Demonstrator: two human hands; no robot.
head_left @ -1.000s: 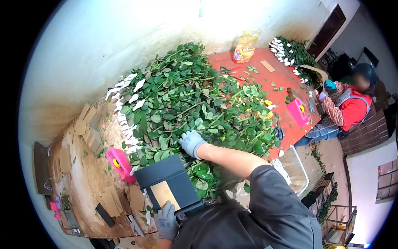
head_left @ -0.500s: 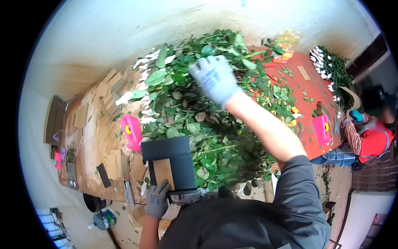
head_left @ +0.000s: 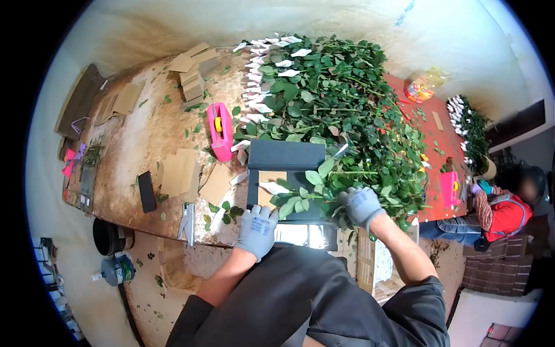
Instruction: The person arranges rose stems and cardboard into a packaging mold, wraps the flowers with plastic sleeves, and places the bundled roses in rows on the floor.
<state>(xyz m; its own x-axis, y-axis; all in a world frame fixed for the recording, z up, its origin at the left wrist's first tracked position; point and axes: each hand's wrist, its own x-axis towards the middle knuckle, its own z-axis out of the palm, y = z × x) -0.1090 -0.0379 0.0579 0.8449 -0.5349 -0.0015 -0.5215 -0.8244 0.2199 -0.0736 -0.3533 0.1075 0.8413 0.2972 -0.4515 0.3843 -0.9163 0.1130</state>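
Observation:
My right hand [head_left: 362, 206], in a grey glove, is closed around the leafy stem of a rose [head_left: 321, 188]. The rose's white-wrapped head points left, over a piece of brown cardboard [head_left: 270, 178] on a black ribbed board [head_left: 287, 153]. My left hand [head_left: 258, 229], gloved too, is at the board's lower left corner, its fingers curled over the near end of the cardboard; the fingertips are partly hidden. Just beyond the board lies a big pile of leafy rose stems [head_left: 341, 92], white-wrapped heads toward the left.
On the table's left are a pink tape dispenser [head_left: 220, 132], cardboard sheets [head_left: 180, 173], a dark phone-like slab [head_left: 147, 191] and a metal tool [head_left: 186, 223]. A second pink dispenser [head_left: 449, 188] stands at right, near a person in a red vest [head_left: 509, 217].
My right hand has come back from the far pile to the board, bringing a rose stem. My left hand stays by the cardboard. The camera view has shifted.

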